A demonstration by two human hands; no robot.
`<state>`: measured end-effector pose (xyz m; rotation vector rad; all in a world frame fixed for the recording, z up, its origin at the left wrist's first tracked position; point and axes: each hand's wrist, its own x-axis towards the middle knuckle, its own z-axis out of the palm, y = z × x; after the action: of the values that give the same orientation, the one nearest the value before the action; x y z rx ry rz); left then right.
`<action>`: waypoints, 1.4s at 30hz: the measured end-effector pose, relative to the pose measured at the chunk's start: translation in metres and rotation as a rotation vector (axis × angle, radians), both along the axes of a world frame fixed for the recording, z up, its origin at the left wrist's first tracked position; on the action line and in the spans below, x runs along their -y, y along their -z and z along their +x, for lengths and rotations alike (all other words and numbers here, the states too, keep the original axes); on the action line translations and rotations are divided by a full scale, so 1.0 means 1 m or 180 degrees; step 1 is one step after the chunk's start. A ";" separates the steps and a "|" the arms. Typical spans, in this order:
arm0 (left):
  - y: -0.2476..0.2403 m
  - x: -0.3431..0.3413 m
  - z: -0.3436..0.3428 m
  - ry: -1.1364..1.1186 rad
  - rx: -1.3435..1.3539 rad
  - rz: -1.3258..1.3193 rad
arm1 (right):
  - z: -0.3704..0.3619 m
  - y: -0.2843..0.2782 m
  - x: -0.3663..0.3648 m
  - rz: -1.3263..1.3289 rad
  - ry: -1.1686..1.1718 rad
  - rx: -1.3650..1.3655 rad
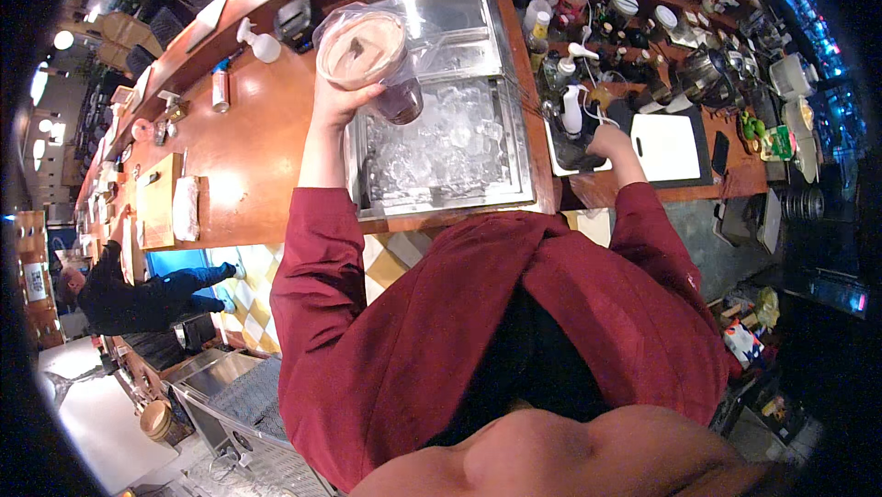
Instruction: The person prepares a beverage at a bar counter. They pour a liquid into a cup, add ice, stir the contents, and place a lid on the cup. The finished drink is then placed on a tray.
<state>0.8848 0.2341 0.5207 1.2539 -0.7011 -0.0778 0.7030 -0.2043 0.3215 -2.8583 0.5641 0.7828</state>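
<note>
The left grip [338,104] is clamped around a clear container [367,49] with a pale round top and a dark lower end, held up over the left part of a steel ice bin [445,207] set in the wooden desk [253,152]. Ice [450,143] fills much of the bin. The right grip [608,142] is beside a white pump bottle [571,113], just left of a white chopping board [665,146]; I cannot tell whether its fingers are together or apart. A spray bottle [264,45] stands left of the container
</note>
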 end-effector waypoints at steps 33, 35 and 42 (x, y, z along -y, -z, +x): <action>-0.123 0.274 -0.030 0.1825 0.0553 -0.0274 | -0.253 -0.016 -0.068 -0.0606 0.2864 0.2282; -0.128 0.299 -0.063 0.2014 0.0469 -0.0354 | -0.286 -0.022 -0.070 -0.0804 0.3098 0.2435; -0.137 0.374 -0.167 0.2633 0.0092 -0.0378 | -0.397 -0.020 -0.056 -0.1275 0.3679 0.2719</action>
<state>0.7175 -0.1402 0.6580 0.7856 -1.1949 -0.6859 0.3063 -0.1485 0.3413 -2.1161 1.9632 -0.7290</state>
